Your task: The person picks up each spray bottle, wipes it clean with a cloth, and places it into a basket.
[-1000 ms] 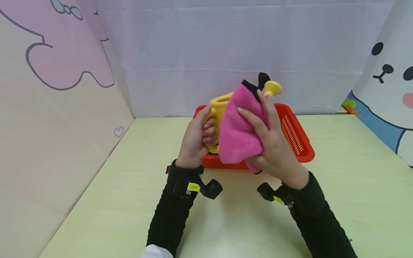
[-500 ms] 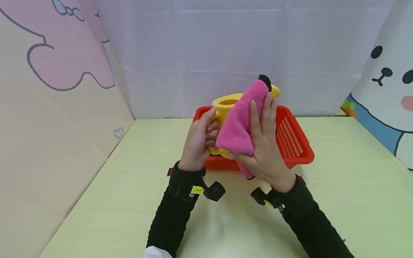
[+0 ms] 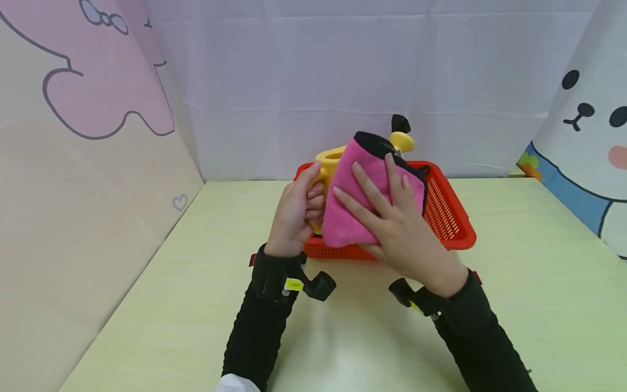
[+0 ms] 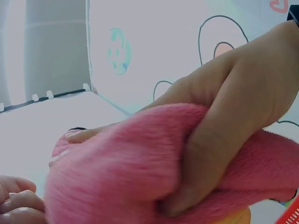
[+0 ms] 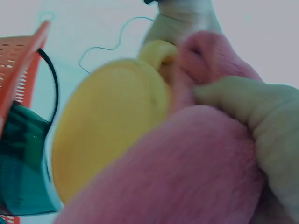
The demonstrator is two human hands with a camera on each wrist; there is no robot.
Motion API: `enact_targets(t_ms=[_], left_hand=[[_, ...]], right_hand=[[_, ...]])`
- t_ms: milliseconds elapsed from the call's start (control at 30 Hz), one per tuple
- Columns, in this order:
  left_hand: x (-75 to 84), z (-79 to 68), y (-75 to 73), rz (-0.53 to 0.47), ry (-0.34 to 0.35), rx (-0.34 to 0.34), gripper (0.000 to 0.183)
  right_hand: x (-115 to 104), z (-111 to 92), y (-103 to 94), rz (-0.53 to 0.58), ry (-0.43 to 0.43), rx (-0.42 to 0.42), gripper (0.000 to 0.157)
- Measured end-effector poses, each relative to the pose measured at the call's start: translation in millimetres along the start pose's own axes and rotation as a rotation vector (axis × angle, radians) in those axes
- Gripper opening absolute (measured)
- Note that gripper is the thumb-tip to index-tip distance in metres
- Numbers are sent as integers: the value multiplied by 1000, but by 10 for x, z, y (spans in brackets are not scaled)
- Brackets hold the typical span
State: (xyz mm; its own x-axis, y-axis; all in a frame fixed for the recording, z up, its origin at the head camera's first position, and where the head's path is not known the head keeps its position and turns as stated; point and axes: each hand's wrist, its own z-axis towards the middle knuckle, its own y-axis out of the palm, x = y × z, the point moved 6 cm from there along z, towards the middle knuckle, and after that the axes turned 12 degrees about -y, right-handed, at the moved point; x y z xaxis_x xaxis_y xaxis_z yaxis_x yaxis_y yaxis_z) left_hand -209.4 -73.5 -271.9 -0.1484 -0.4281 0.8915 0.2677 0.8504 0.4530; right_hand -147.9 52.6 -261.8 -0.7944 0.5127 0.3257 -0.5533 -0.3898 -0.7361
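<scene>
My left hand grips the handle of a yellow watering can, with the fingers curled round it. A pink cloth with a black edge covers most of the can's near side. Over the cloth my right hand spreads its fingers, and in the left wrist view its thumb digs into the folds of the pink cloth. The can's round sprinkler head shows past the cloth's top edge. From the right wrist, the smooth yellow base of the watering can is seen, tilted towards the camera.
Behind and below the hands, a red perforated basket stands on the pale table. A dark green see-through container shows in the right wrist view by the basket. Something black sticks up behind the sprinkler head. A white curtain hangs behind.
My right hand has shifted over the can and its fingers have spread wider across the cloth. The cloth has opened out flatter. My left hand keeps its grip, with the can shifting slightly.
</scene>
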Motion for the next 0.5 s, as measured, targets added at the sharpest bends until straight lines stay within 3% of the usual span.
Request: enact_targets(t_ms=[300, 400, 500], left_hand=[[0, 7, -23, -7, 24, -23, 42], [-1, 14, -17, -16, 40, -23, 41], [3, 22, -10, -22, 55, -23, 40]], right_hand=[[-114, -75, 25, 173, -43, -322, 77], [-135, -81, 36, 171, -53, -353, 76], [-131, -70, 29, 152, -59, -326, 77]])
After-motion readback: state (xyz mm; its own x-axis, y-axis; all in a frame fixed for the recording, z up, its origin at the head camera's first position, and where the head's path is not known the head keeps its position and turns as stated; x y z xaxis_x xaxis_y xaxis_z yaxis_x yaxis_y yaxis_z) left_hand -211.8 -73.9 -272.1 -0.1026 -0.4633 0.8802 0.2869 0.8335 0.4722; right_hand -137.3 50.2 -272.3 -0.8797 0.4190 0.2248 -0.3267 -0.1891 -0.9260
